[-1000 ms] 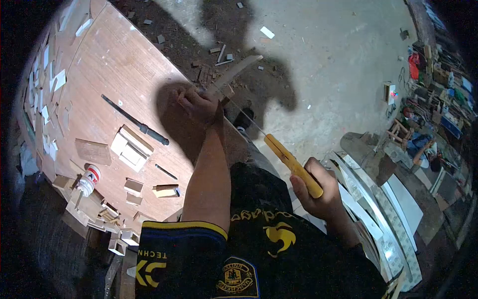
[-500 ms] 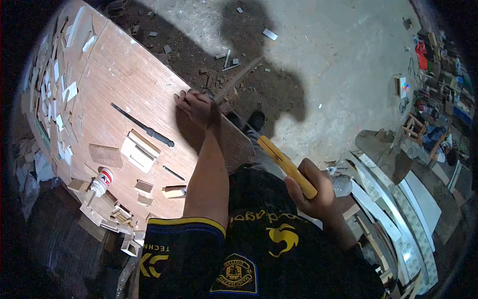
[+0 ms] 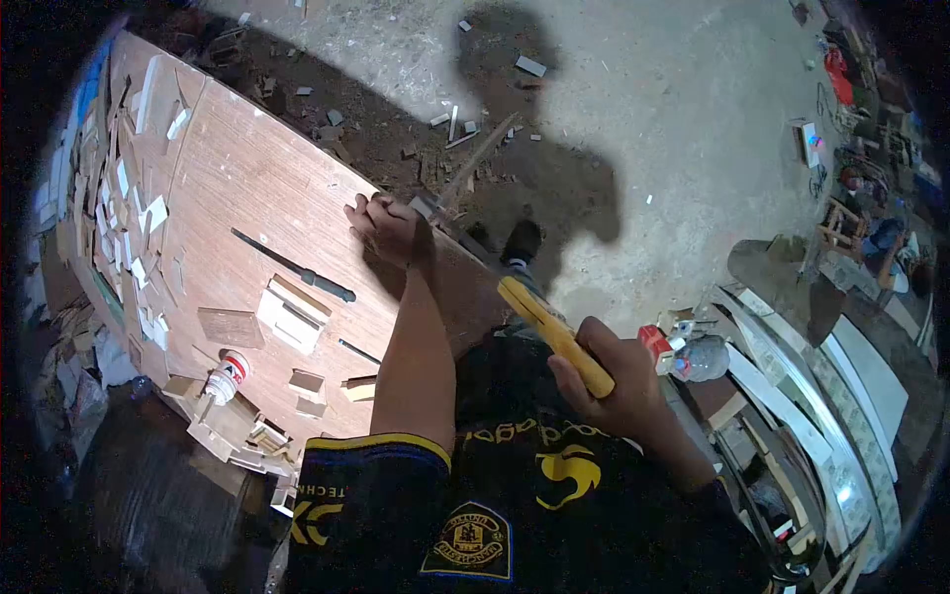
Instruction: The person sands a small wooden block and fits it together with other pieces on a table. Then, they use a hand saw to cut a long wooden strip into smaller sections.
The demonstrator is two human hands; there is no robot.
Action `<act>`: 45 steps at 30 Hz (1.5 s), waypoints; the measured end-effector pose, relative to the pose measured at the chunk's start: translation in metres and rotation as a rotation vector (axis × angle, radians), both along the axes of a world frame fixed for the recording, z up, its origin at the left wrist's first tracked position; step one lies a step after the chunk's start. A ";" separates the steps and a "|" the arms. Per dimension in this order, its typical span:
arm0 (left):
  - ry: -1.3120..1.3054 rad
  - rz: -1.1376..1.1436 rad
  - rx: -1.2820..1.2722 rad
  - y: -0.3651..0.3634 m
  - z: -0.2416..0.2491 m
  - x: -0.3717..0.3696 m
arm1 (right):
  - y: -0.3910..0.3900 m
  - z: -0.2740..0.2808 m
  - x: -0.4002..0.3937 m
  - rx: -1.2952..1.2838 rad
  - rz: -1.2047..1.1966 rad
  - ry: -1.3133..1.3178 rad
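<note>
My left hand (image 3: 384,228) rests at the edge of the wooden tabletop (image 3: 277,158) with its fingers curled. What lies under those fingers is hidden; a small pale piece (image 3: 424,206) shows just beside them. In my right hand (image 3: 623,376) is a hand tool with a yellow handle (image 3: 554,337), held off the table in front of my body. Its working end cannot be made out. A thin strip (image 3: 480,156) extends from near the left hand out over the floor. On the tabletop, left of my forearm, lies a long dark tool with a thicker handle (image 3: 297,269).
A small open wooden box (image 3: 294,315), a thin dark stick (image 3: 358,350) and a white bottle with a red label (image 3: 226,378) are on the table. White offcuts (image 3: 134,218) litter its far left. At right on the floor are a clear plastic jug (image 3: 703,358) and long panels (image 3: 792,416).
The yellow-handled tool and my right hand have shifted slightly left. My left hand stays curled at the table edge. The whole view has tilted a little.
</note>
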State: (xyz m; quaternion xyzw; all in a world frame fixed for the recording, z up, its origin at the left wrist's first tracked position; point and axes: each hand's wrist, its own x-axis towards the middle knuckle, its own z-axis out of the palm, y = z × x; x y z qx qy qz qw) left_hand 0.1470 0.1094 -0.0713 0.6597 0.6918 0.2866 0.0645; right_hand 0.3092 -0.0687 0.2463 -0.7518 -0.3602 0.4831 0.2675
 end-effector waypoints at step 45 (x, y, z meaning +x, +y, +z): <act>-0.030 -0.067 -0.014 0.011 0.009 -0.007 | -0.009 0.001 -0.011 -0.052 0.070 -0.017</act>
